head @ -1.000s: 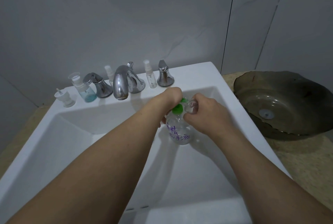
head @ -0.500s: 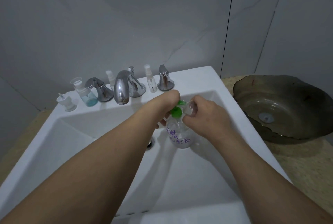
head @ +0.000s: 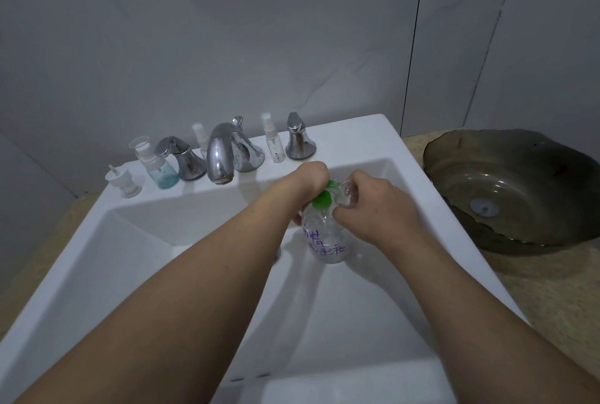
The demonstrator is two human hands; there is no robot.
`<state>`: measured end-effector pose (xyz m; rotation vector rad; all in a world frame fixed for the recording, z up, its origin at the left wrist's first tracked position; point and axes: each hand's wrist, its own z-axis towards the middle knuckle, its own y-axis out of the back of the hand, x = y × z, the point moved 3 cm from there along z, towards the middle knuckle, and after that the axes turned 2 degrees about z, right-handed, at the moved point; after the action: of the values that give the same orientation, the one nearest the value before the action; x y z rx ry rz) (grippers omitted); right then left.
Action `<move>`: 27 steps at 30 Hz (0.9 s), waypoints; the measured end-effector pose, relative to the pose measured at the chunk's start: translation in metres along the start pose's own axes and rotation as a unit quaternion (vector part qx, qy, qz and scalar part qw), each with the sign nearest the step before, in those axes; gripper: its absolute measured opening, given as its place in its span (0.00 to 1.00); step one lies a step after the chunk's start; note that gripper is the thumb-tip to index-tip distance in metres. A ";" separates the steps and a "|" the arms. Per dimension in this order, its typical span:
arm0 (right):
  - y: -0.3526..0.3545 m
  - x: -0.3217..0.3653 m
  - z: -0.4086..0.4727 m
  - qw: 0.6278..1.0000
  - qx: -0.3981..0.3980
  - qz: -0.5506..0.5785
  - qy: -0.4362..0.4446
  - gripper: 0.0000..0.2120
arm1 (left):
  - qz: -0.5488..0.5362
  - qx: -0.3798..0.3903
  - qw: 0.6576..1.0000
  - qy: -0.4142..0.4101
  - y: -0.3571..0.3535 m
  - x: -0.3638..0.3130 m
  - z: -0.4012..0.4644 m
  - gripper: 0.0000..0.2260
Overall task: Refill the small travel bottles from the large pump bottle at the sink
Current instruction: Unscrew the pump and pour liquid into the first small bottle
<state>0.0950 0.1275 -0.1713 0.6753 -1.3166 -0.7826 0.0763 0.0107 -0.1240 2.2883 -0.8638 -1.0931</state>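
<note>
Over the white sink basin (head: 181, 260), the left hand (head: 310, 177) bears down on the green pump head (head: 322, 198) of the clear pump bottle (head: 328, 238), which stands upright directly beneath it. The right hand (head: 376, 205) pinches a small clear travel bottle (head: 346, 193) just beside the nozzle, its mouth apparently toward the spout. The left fingers are hidden behind the wrist, so I can't tell their hold, nor any flow.
</note>
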 end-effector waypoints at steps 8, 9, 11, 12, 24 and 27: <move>0.001 0.000 -0.001 1.000 0.011 -0.008 0.001 0.12 | 0.012 -0.013 1.000 0.006 -0.002 0.000 -0.001 0.14; 0.001 0.001 -0.001 1.000 0.011 -0.010 0.003 0.13 | 0.009 -0.011 1.000 0.004 -0.001 0.001 0.000 0.15; 0.001 0.002 -0.001 1.000 0.011 -0.013 0.005 0.13 | 0.006 -0.003 1.000 -0.005 0.001 0.002 0.000 0.15; 0.001 0.002 -0.001 1.000 0.008 -0.010 0.006 0.13 | 0.007 0.001 1.000 -0.009 0.002 0.002 -0.001 0.15; 0.001 0.002 0.000 1.000 -0.011 0.017 0.011 0.13 | 0.047 0.002 0.999 -0.021 0.008 -0.001 -0.004 0.19; 0.002 0.001 0.000 1.000 -0.011 0.016 0.007 0.12 | 0.027 0.011 0.999 -0.020 0.004 -0.001 -0.004 0.18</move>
<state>0.0955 0.1278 -0.1691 0.6400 -1.3014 -0.7636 0.0774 0.0096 -0.1188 2.2540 -0.9519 -1.1153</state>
